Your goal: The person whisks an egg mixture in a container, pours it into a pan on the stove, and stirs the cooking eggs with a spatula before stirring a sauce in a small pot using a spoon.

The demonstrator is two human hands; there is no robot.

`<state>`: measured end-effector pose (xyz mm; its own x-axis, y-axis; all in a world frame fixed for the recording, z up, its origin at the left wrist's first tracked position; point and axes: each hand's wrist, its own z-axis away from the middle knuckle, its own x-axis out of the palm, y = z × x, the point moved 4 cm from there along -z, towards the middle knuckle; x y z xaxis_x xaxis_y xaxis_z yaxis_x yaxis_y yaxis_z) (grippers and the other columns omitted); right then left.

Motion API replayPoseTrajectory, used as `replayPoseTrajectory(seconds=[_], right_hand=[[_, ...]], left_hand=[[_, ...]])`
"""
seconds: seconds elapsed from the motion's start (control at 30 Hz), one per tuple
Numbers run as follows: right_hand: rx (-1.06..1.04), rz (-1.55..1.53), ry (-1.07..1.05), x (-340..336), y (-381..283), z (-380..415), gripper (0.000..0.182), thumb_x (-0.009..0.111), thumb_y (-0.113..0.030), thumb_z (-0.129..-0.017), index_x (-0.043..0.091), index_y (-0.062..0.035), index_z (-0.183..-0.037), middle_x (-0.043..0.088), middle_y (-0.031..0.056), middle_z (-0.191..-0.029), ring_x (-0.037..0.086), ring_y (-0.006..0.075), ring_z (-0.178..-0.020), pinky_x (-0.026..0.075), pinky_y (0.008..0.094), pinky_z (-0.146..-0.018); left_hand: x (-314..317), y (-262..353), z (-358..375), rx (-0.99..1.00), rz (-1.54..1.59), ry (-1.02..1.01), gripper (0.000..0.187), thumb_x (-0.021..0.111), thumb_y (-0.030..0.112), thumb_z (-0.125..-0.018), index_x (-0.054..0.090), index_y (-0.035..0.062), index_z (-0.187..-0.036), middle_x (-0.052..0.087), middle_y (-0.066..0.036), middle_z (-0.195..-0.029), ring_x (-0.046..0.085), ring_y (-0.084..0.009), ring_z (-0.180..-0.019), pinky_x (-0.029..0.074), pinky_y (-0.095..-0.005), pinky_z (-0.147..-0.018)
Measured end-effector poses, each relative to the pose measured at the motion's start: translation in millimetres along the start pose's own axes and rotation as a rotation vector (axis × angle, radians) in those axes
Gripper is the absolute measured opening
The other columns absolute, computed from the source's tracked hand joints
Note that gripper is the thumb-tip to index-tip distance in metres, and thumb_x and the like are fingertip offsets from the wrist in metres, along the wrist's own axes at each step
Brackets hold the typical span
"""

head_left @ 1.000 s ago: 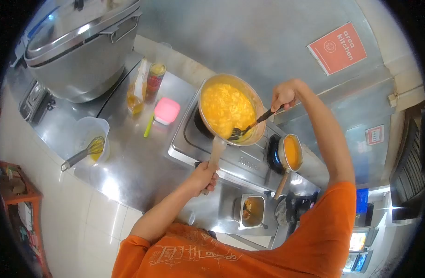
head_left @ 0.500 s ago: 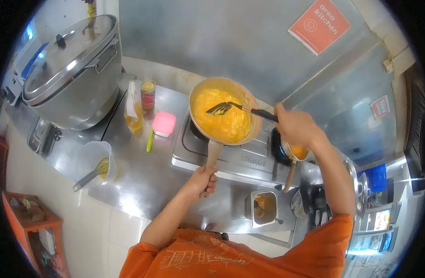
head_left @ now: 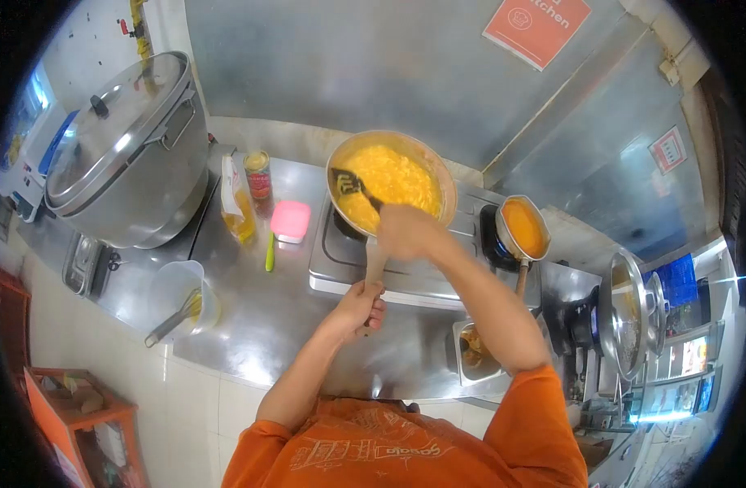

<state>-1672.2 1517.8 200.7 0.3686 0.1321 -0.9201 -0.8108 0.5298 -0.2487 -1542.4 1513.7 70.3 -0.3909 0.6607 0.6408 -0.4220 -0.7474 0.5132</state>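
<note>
My left hand (head_left: 361,309) is wrapped round the handle of a frying pan (head_left: 448,183), which sits on the gas stove (head_left: 397,281). Yellow scrambled egg (head_left: 397,179) with soft curds fills the pan. My right hand (head_left: 410,232) is closed on the handle of a black slotted spatula (head_left: 349,182), its blade in the egg at the pan's left side. The spatula's handle is mostly hidden by that hand.
Right of the pan, a saucepan (head_left: 526,229) of orange sauce stands on the second burner. To the left are a pink-lidded box (head_left: 291,220), a can (head_left: 258,175), an oil pouch (head_left: 238,207), a jug (head_left: 206,305) with a whisk (head_left: 174,319), and a large pot (head_left: 145,175).
My right hand has moved left and down toward the pan's near side, and the spatula blade has shifted to the left side of the egg. The egg looks more curdled. My left hand keeps its grip.
</note>
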Motion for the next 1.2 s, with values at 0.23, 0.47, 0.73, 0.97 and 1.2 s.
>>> replayPoseTrajectory(seconds=[0.23,0.47,0.73,0.97,1.2], right_hand=[[0.192,0.010,-0.018,-40,46,-47,0.025,0.045,-0.009,-0.073,0.059,0.0098,-0.065,0.055,0.0213,-0.057,0.057,0.0311,-0.049,0.043,0.0411,-0.047],[-0.059,0.213,-0.043,-97,36,50,0.025,0.046,-0.016,-0.079,0.062,0.0033,-0.077,0.060,0.0251,-0.071,0.060,0.0347,-0.061,0.044,0.0419,-0.055],[0.238,0.877,-0.166,-47,4,96,0.026,0.050,-0.015,-0.082,0.062,-0.0025,-0.101,0.066,0.0135,-0.073,0.065,0.0255,-0.067,0.049,0.0397,-0.056],[0.390,1.214,-0.004,5,54,58,0.052,0.053,-0.015,-0.082,0.045,-0.0002,-0.131,0.064,0.0090,-0.076,0.064,0.0249,-0.064,0.046,0.0367,-0.041],[0.292,0.831,0.209,-43,115,42,0.041,0.047,-0.018,-0.085,0.052,-0.0090,-0.125,0.065,0.0163,-0.080,0.065,0.0291,-0.072,0.050,0.0415,-0.060]], left_hand=[[-5,-5,-6,-0.003,0.066,-0.005,0.017,0.050,0.026,-0.091,0.043,0.0112,-0.087,0.036,0.003,-0.063,0.031,-0.0053,-0.048,0.027,-0.0211,-0.038],[-5,-6,-4,0.002,0.135,0.002,0.015,0.052,0.025,-0.090,0.045,0.0113,-0.089,0.036,0.003,-0.063,0.031,-0.0054,-0.047,0.026,-0.0210,-0.037],[-3,-5,-1,0.015,0.141,-0.018,0.012,0.048,0.022,-0.092,0.043,0.0114,-0.087,0.037,0.003,-0.063,0.033,-0.0054,-0.048,0.028,-0.0209,-0.038],[-4,-6,-1,0.050,0.146,0.000,0.014,0.050,0.021,-0.091,0.043,0.0102,-0.088,0.037,0.003,-0.063,0.033,-0.0054,-0.048,0.027,-0.0212,-0.038],[-4,-6,-2,0.033,0.142,-0.023,0.016,0.049,0.023,-0.092,0.041,0.0095,-0.089,0.036,0.003,-0.062,0.032,-0.0060,-0.049,0.027,-0.0213,-0.039]])
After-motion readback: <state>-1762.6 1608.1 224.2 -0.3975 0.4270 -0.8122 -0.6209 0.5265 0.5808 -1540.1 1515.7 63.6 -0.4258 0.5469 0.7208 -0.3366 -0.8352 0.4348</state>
